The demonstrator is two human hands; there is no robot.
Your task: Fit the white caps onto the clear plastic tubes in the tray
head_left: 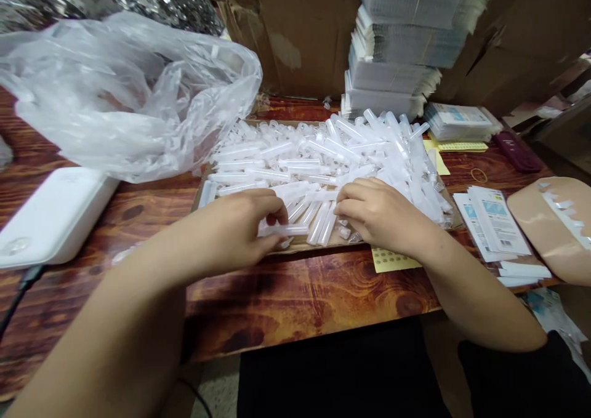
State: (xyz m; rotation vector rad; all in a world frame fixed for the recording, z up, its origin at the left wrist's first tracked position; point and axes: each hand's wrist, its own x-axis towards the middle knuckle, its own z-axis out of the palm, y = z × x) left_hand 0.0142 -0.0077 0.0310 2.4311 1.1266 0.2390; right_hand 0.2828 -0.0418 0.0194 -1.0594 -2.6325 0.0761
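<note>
A shallow cardboard tray (pixel 295 250) holds a heap of translucent white plastic tubes (pixel 318 153). At its front left, my left hand (pixel 252 224) is closed with thumb and fingers around one translucent tube (pixel 292 229), which points to the right. My right hand (pixel 376 212) reaches into the front right of the heap with its fingers bent down and close together. Its fingertips are among the tubes and small clear caps (pixel 344 231), and whether they grip one is hidden. A yellow sticker sheet (pixel 392 260) pokes out beneath the tray under my right wrist.
A crumpled clear plastic bag (pixel 138 98) and a white power bank (pixel 55 215) with a cable lie left. Bundled printed cards (pixel 406 48) are stacked behind the tray. Right are loose cards (pixel 496 221), a rubber band (pixel 479 175), a dark red phone-like case (pixel 518 150) and a beige pad (pixel 549 227).
</note>
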